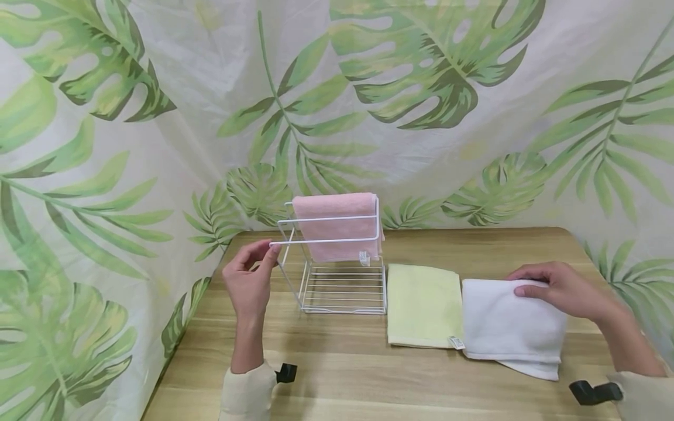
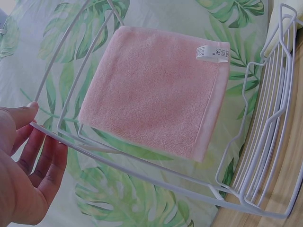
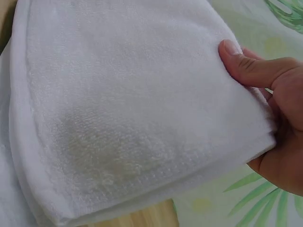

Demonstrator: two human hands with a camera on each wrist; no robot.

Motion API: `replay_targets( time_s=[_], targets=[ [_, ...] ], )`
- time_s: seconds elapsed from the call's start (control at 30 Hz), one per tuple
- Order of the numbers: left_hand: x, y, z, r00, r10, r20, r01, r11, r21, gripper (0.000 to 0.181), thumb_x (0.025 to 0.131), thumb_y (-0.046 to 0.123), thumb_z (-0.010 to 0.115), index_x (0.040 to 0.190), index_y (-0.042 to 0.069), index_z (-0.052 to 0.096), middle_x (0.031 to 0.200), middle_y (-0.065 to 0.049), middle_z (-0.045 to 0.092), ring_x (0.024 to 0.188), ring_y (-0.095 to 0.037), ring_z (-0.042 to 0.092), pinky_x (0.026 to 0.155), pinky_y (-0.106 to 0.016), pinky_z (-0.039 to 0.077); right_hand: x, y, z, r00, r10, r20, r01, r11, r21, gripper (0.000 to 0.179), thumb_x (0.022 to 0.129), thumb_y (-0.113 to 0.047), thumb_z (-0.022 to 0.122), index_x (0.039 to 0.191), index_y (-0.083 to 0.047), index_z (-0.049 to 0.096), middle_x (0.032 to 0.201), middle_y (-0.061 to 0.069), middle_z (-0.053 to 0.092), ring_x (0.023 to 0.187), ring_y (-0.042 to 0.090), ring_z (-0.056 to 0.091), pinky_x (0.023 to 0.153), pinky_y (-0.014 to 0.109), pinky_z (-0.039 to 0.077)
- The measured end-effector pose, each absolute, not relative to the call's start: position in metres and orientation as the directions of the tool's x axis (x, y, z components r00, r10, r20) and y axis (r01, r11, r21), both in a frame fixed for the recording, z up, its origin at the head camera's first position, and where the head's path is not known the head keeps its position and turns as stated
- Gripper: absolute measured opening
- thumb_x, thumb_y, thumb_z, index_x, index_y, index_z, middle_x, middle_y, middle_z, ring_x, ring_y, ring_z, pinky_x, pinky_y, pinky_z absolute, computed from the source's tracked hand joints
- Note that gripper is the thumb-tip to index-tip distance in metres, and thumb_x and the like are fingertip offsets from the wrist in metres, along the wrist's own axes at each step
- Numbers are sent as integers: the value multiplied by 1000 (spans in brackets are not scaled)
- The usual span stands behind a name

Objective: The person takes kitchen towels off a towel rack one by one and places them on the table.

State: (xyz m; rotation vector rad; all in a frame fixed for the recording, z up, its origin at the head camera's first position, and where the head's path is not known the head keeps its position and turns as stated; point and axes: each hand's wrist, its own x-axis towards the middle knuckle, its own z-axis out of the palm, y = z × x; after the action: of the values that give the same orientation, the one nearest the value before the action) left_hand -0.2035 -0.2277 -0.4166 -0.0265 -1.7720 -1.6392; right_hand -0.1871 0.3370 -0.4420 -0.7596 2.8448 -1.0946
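A white wire towel rack [image 1: 344, 313] stands on the table, with a pink towel [image 1: 337, 234] draped over its rear bar. My left hand [image 1: 251, 275] pinches the front left corner of the rack's upper frame; in the left wrist view the thumb and fingers [image 2: 56, 153] meet at that corner. With thumb on top and fingers behind, my right hand [image 1: 563, 289] grips the upper right edge of a folded white towel [image 1: 508, 321]. In the right wrist view the white towel [image 3: 132, 104] hangs in layers from the grip. Another layer of white cloth lies below it.
A folded yellow towel [image 1: 423, 304] with a small tag lies between the rack and the white towel. Leaf-patterned cloth [image 1: 411, 146] rises behind and beside the wooden table [image 1: 337, 374]. Black wrist mounts [image 1: 595, 393] stick out from both sleeves.
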Motion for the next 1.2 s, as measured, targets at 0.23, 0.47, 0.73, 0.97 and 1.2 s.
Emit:
replay_targets(
  time_s=[0.23, 0.47, 0.73, 0.97, 1.2],
  targets=[
    [-203, -228, -417, -745, -439, 502, 464, 198, 863, 29, 91, 9, 88, 106, -13, 77, 85, 12, 77, 69, -3, 70, 66, -17, 65, -202, 340, -456, -896, -405, 180, -423, 661, -620, 16, 97, -6, 78, 111, -14, 81, 102, -4, 82, 88, -6, 66, 69, 15, 53],
    [-203, -227, -417, -752, -439, 493, 461, 185, 868, 25, 91, 8, 87, 105, -10, 78, 85, 10, 78, 69, -5, 71, 67, -19, 66, -216, 342, -473, -925, -348, 154, -365, 699, -614, 14, 98, -10, 78, 112, -11, 82, 106, 7, 83, 92, -10, 66, 72, 15, 55],
    [-203, -227, -416, -746, -442, 499, 467, 188, 864, 24, 90, 6, 87, 105, -11, 77, 85, 11, 78, 69, -4, 71, 66, -20, 66, -235, 343, -495, -916, -338, 215, -399, 716, -573, 15, 95, -8, 81, 109, -12, 83, 106, 10, 83, 98, -14, 63, 77, 7, 51],
    [-202, -227, -415, -755, -444, 483, 453, 179, 873, 25, 91, 8, 87, 105, -9, 78, 85, 9, 77, 70, -5, 70, 67, -21, 66, -247, 339, -506, -919, -321, 231, -394, 711, -583, 14, 94, -8, 82, 108, -10, 83, 106, 12, 83, 99, -15, 62, 80, 5, 49],
    [-201, -227, -416, -752, -446, 486, 452, 189, 872, 26, 90, 7, 87, 105, -11, 77, 85, 11, 77, 70, -4, 71, 67, -21, 66, -253, 340, -520, -934, -294, 203, -356, 719, -597, 14, 96, -10, 81, 110, -11, 83, 110, 13, 83, 102, -8, 66, 83, 10, 53]
  ],
)
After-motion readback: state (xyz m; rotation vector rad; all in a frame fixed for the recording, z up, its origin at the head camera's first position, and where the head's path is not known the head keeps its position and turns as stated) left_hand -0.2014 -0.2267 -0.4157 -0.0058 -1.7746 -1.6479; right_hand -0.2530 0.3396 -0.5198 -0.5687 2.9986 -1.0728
